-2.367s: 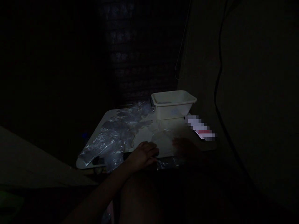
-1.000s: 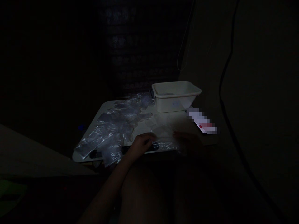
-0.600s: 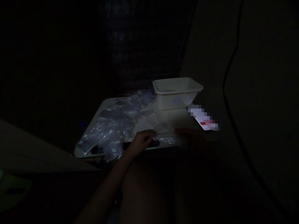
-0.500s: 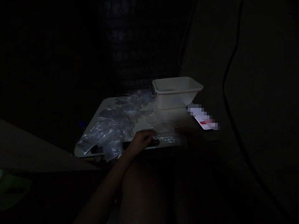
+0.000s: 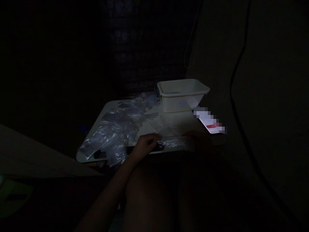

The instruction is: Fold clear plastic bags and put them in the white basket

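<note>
Shiny clear bag (image 5: 176, 143), left hand (image 5: 145, 145) pinching at nine o'clock; right hand (image 5: 200, 138) at three, grip too dark to tell. Table (image 5: 178, 120) edge at six, room at twelve.

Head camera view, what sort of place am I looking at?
Probably a dim indoor room, perhaps at home; darkness hides much. A white table strewn with clear plastic stands before the person's knees, and a wall rises on the right.

Glossy plastic film (image 5: 175, 142), smooth plastic tub (image 5: 177, 103)
</note>
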### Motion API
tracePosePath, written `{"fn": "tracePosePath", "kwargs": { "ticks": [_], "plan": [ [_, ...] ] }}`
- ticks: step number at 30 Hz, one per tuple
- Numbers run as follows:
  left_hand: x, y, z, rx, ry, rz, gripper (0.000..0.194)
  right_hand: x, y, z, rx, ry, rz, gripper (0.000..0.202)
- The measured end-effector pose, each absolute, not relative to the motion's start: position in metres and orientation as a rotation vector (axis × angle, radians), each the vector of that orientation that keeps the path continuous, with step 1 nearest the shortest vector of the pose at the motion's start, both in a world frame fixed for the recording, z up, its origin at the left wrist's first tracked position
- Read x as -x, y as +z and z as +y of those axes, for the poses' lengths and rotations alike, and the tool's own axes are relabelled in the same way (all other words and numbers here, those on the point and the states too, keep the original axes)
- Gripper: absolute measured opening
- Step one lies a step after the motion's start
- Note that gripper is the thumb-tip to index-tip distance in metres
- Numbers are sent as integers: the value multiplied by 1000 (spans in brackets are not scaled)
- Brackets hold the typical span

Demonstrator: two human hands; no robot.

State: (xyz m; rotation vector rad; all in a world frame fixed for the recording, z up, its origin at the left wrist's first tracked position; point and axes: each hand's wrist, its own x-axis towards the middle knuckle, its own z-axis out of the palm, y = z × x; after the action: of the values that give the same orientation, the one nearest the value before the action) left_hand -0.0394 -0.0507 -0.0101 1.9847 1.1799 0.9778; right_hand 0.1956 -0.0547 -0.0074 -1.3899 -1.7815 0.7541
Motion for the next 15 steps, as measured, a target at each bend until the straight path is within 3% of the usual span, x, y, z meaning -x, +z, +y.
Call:
{"fn": "tracePosePath", "kwargs": {
  "ticks": [15],
  "plan": [
    [39,-3,-62,-1981,978,1230,19,-193,3,-69,1402,887,-1814,22]
  ]
}}
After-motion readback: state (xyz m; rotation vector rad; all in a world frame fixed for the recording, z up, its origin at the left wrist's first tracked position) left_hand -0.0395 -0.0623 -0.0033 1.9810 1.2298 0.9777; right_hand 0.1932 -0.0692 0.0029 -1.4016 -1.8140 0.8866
